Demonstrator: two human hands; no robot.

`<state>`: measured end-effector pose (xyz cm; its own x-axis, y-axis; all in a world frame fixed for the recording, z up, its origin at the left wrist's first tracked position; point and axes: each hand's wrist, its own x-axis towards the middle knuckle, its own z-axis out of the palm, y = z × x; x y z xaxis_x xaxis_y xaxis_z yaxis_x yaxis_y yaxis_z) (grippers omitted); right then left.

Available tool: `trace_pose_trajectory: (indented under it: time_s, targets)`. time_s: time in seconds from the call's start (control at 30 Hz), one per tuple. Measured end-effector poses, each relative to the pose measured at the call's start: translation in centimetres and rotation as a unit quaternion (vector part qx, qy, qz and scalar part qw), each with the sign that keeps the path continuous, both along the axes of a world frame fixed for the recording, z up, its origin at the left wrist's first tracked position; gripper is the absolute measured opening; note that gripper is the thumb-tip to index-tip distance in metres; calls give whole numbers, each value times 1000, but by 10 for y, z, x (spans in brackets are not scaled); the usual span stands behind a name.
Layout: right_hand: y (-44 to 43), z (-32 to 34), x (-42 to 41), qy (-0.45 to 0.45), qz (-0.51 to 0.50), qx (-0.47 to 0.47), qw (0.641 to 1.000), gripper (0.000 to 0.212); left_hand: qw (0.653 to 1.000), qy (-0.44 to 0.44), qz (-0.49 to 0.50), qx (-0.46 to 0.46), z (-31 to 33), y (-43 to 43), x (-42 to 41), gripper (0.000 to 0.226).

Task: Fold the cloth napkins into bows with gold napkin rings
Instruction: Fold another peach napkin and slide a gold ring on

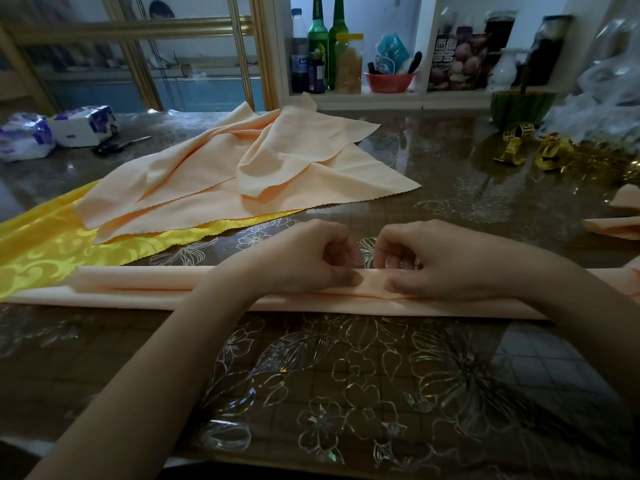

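A peach cloth napkin [145,292], folded into a long narrow strip, lies across the table in front of me. My left hand [304,261] and my right hand [426,265] sit side by side at the strip's middle, each pinching its top fold between thumb and fingers. Loose peach napkins [214,168] lie crumpled behind, on top of a yellow patterned cloth [45,247]. Gold napkin rings [512,143] lie at the far right of the table, away from both hands.
The table [346,375] has a glossy flower-patterned cover. Tissue packs [55,129] and scissors [117,144] lie at the back left. A shelf with bottles [318,43] and a red bowl [389,81] stands behind. More folded peach cloth [613,226] sits at the right edge.
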<state>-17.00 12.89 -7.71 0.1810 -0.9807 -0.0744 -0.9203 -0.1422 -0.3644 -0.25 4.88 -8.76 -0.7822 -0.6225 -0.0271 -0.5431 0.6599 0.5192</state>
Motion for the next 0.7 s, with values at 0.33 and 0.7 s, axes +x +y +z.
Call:
trace_pose_trajectory:
  time_s: [0.33,0.7]
  targets:
    - [3,-3,10,-19,9,-18,1000,26,999,-15,-40,-30,1,5,0,16]
    - [8,13,-1,-86,85,140,983,11,989,-25,-82,-120,-1,23,-4,23]
